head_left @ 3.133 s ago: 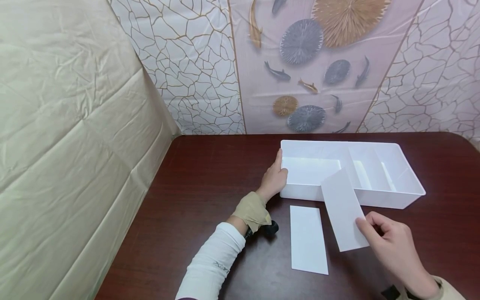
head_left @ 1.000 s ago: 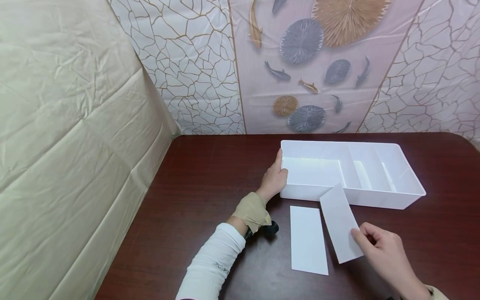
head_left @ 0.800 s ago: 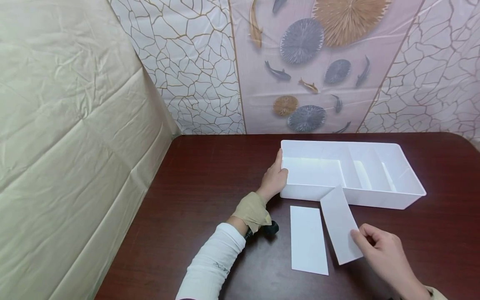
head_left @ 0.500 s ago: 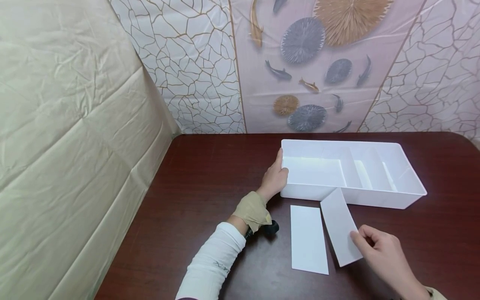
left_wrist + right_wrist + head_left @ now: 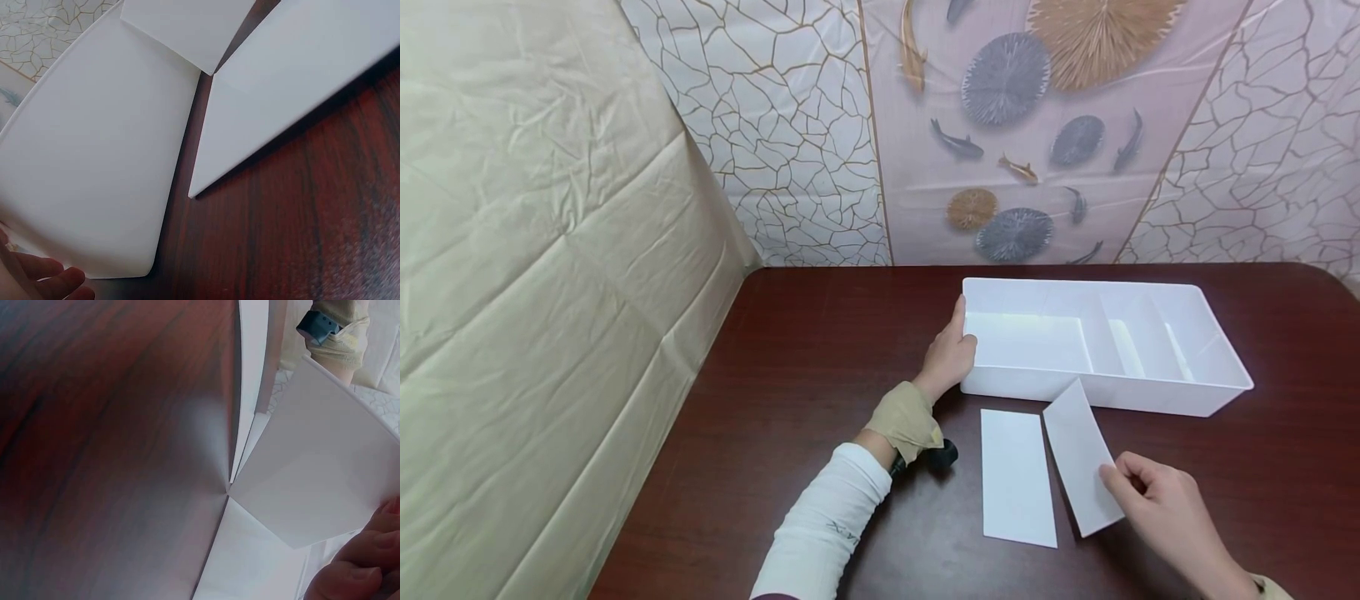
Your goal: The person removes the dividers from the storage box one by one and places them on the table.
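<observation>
A white divided tray (image 5: 1150, 392) stands near the back of the table, with two thin partitions toward its right side. My left hand (image 5: 947, 358) holds its left end, thumb at the near corner and a finger along the side; curled fingertips (image 5: 72, 278) show low in the left wrist view. Between thumb and fingers, my right hand (image 5: 1165, 500) pinches the right edge of a white rectangular panel (image 5: 1078, 458). That panel is tilted, its far corner overlapping the tray's front wall. A second white panel (image 5: 1017, 475) lies flat on the table just left of it.
The dark red-brown wooden table (image 5: 820, 350) runs back to a patterned cloth (image 5: 805, 167). A cream cloth (image 5: 550, 292) hangs along the left side. Under my left wrist sits a small black camera (image 5: 942, 455).
Since the earliest frame, my right hand has drawn the panel back and down, its far end shifting from over the tray to the front wall. Left hand and tray stay put.
</observation>
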`<act>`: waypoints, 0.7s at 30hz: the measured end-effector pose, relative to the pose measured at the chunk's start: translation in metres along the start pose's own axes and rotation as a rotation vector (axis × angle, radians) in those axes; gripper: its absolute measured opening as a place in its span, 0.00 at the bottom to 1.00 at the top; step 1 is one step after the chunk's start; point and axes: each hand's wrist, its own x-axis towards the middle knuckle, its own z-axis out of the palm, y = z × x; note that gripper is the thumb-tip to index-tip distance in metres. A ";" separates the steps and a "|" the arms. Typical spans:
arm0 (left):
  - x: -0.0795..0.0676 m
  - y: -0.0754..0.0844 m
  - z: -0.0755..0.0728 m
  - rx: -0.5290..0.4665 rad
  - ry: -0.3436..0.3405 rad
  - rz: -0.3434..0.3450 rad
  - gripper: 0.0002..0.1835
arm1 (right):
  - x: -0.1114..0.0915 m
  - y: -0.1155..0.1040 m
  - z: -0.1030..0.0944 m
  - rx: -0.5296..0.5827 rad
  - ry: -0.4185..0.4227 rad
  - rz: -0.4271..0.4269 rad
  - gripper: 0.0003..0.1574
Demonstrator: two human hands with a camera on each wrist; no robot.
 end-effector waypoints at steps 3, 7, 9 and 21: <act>0.000 0.000 0.000 -0.002 0.002 0.000 0.34 | 0.000 0.001 0.000 -0.005 0.002 -0.003 0.22; 0.000 0.000 -0.001 -0.001 0.000 0.001 0.34 | -0.001 0.001 0.001 -0.005 0.005 -0.004 0.22; 0.000 0.000 -0.001 -0.001 -0.002 0.001 0.34 | -0.001 0.002 0.001 -0.009 0.003 -0.003 0.22; 0.000 -0.001 -0.001 -0.007 -0.007 0.003 0.34 | -0.003 0.003 0.000 -0.057 -0.043 0.040 0.22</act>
